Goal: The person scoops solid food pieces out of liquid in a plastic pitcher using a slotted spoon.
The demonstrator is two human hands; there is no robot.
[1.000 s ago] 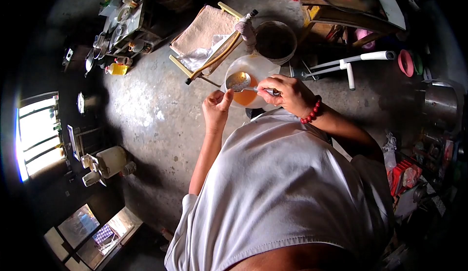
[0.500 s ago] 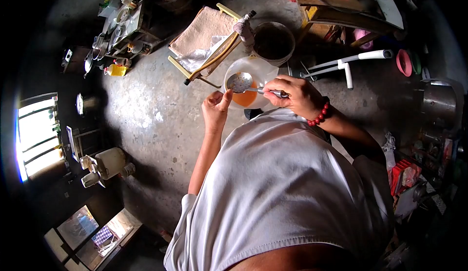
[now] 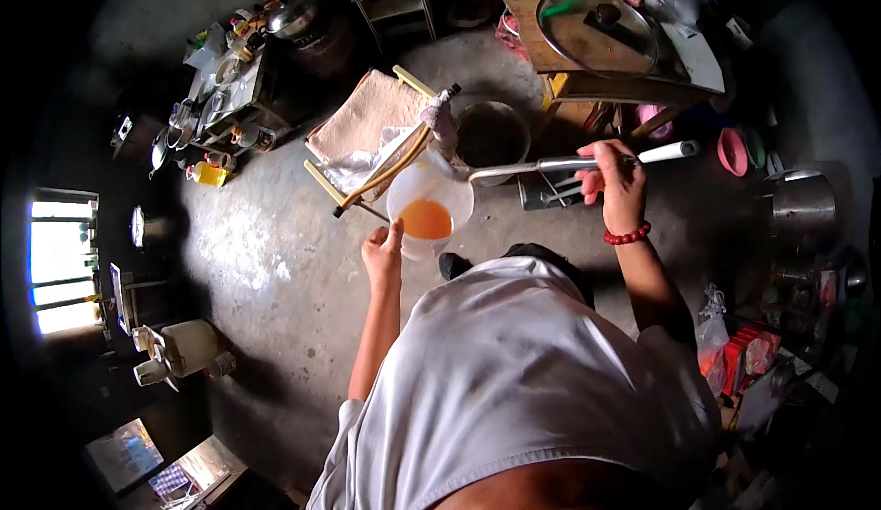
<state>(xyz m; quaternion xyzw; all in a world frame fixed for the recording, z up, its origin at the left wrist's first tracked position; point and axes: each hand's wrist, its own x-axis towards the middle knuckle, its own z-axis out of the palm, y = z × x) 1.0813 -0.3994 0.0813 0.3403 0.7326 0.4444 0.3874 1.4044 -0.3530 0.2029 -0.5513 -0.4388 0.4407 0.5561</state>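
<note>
My left hand point(image 3: 381, 251) grips the near left rim of a translucent plastic tub point(image 3: 462, 196), thumb along the edge. Orange liquid point(image 3: 427, 220) lies in the bottom of this tub, which looks tilted. Off to the right, my right hand point(image 3: 617, 184) is closed on the long metal handle of a perforated skimmer point(image 3: 514, 171); a red bead bracelet circles that wrist. The skimmer's bowl, seen edge-on, overlaps the tub's far right rim, and its holes do not show from this angle.
Just beyond the tub stands a chair point(image 3: 369, 116) with a pink cloth seat, beside a dark-filled bucket point(image 3: 494, 134). A wooden table point(image 3: 523, 19) holding a glass lid point(image 3: 598, 31) is at back right. A white-gripped metal frame point(image 3: 674, 151) lies behind my right hand.
My right hand has drawn the skimmer up and right, from over the orange liquid to the tub's far rim. My left hand now holds the rim; the tub appears lower and further left.
</note>
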